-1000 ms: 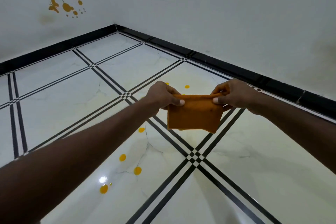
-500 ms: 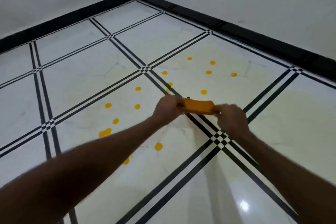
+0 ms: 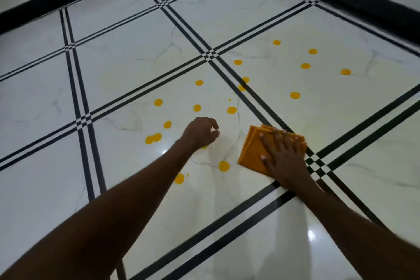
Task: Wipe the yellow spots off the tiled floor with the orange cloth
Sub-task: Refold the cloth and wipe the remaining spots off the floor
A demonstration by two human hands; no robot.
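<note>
Scene: A person leans over a white marble-look tiled floor (image 3: 127, 70) crossed by black double stripes, both bare arms reaching forward and down.
Right hand: The right hand (image 3: 283, 154) lies palm down on the orange cloth (image 3: 252, 152), fingers straight and spread; its grip is flat and open, pressing the cloth to the floor rather than curling round it.
Left hand: The left hand (image 3: 201, 132) hangs just above the floor to the left of the cloth, fingers loosely curled; its grip holds nothing.
Cloth: Folded into a thick square with layered edges showing at its far corner, the cloth rests on the floor beside a stripe crossing (image 3: 316, 161), its right edge over the black lines.
Spots near the cloth: One of the yellow spots (image 3: 224, 165) sits just left of the cloth's near corner, apart from it; another (image 3: 179, 178) lies further left, partly beside the left forearm.
Spots beyond: More spots scatter across the same tile past the left hand, including a merged pair (image 3: 153, 138), and a second group dots the next tile to the far right (image 3: 305, 66).
Surroundings: A black skirting band (image 3: 363, 0) runs along the base of the pale walls at the top of the view.
Light: A bright reflection (image 3: 311, 235) glints on the glossy tile near the right forearm.
</note>
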